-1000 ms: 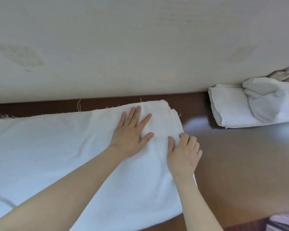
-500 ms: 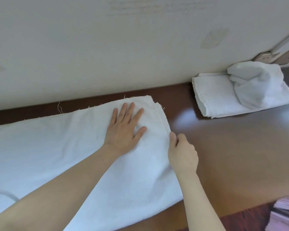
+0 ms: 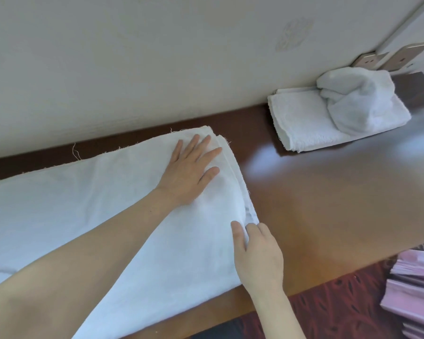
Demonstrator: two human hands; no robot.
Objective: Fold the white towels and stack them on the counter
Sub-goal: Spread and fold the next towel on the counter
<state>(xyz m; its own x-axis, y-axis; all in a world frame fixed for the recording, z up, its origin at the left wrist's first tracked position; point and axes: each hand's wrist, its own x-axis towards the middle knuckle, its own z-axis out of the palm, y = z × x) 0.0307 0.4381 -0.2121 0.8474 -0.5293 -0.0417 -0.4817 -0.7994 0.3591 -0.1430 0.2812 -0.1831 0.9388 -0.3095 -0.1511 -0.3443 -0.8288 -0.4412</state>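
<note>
Towel point(image 3: 83, 204): white, large, laid flat in layers along the left part of the surface point(image 3: 328, 192), far edge near the wall point(image 3: 157, 57), loose threads at that edge. Layered right end exposed; near edge reaches the surface's front edge.

Left hand point(image 3: 189, 172): palm down on the towel by its far right corner, fingers straight and spread, pressing.

Right hand point(image 3: 257, 255): at the towel's right end, nearer corner; thumb on top, fingers curled below, pinching the edge.

Folded towel point(image 3: 304, 128): white, flat on the surface against the wall, right of the large one and well apart from it.

Crumpled towel point(image 3: 357, 101): white, bunched, resting on the folded towel's right half.

Wall plates point(image 3: 367, 60): two, beige, behind the crumpled towel.

Carpet point(image 3: 340, 309): dark red, patterned, below the surface's front edge.

Pink fabric point(image 3: 416, 289): pleated, lower right.
</note>
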